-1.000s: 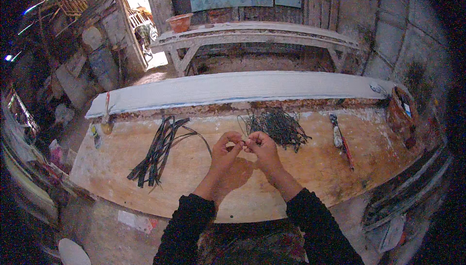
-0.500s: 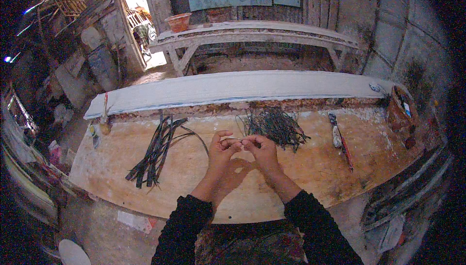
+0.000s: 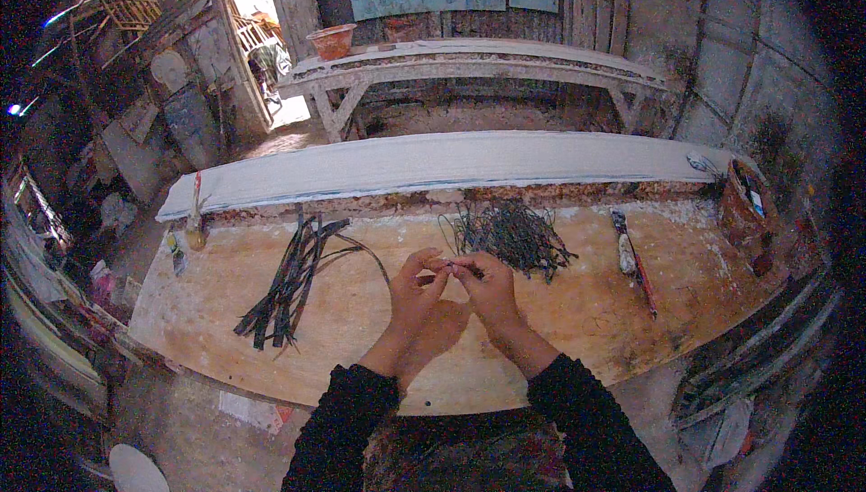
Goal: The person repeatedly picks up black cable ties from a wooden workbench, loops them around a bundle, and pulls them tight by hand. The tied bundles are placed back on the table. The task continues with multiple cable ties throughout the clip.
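Observation:
My left hand (image 3: 415, 298) and my right hand (image 3: 492, 292) meet fingertip to fingertip over the middle of the wooden board (image 3: 559, 348). Each is closed in a pinch, and whatever lies between the fingertips is too small to make out. Left of my left hand lies a bundle of flat black strips (image 3: 289, 289); one strip curves over toward that hand. Just beyond my right hand spreads a tangled heap of short, thin dark pieces (image 3: 516, 235), with a fine loop sticking out on its left side.
A brush-like tool with a red handle (image 3: 639, 266) lies on the right. At the far right corner stands a brown pot (image 3: 741, 199) holding things. A small bottle (image 3: 195, 235) sits far left. Behind runs a long white plank (image 3: 433, 163); farther back, a bench (image 3: 487, 64) carries an orange basin (image 3: 332, 43).
My left index finger, raised and bent before, has come down to the pinch. Both hands stay together at nearly the same spot; the strips and the heap have not moved.

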The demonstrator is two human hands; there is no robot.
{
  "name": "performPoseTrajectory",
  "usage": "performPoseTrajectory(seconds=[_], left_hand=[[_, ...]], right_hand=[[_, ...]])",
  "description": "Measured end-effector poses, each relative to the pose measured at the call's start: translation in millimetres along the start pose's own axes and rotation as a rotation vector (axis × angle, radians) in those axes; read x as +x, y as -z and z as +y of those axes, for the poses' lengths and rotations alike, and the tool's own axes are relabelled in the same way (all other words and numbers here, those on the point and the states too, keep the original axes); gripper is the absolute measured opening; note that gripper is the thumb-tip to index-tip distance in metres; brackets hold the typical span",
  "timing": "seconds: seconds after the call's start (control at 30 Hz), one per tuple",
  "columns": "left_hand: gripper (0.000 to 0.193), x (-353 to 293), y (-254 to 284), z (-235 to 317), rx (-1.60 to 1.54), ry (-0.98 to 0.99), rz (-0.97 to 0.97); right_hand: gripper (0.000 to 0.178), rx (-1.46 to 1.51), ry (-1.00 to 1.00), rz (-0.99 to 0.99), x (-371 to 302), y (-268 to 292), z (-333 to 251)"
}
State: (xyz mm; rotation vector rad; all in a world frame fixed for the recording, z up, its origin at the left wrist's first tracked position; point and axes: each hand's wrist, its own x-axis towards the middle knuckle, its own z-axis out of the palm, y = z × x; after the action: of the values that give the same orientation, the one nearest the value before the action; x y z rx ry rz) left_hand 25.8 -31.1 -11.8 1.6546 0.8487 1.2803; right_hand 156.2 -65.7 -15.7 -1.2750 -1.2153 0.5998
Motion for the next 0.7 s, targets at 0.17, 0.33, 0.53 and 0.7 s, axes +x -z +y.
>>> performPoseTrajectory(seconds=[0.17,0.33,0.53,0.7], left_hand=[[0.027,-2.6,-0.5,7.0,-0.033,-0.053,0.026],[0.015,-1.5,-2.2,-0.5,0.033,-0.127,0.109],[0.012,8.1,0.0,-8.6,-0.216,0.141,-0.018],[0.009,9.9,0.8,-4.1,-0.315,0.217,-0.042]], right_hand=[[0.006,-0.004,0.032,-0.001,-0.5,-0.6,-0.8],[0.001,-0.05,0.008,-0.024,-1.5,-2.7,-8.3],[0.003,0.305,-0.167,-0.145,1.8,-1.8,-0.7],[0.006,0.745,-0.406,-0.304,4.5,8.5,-6.5]])
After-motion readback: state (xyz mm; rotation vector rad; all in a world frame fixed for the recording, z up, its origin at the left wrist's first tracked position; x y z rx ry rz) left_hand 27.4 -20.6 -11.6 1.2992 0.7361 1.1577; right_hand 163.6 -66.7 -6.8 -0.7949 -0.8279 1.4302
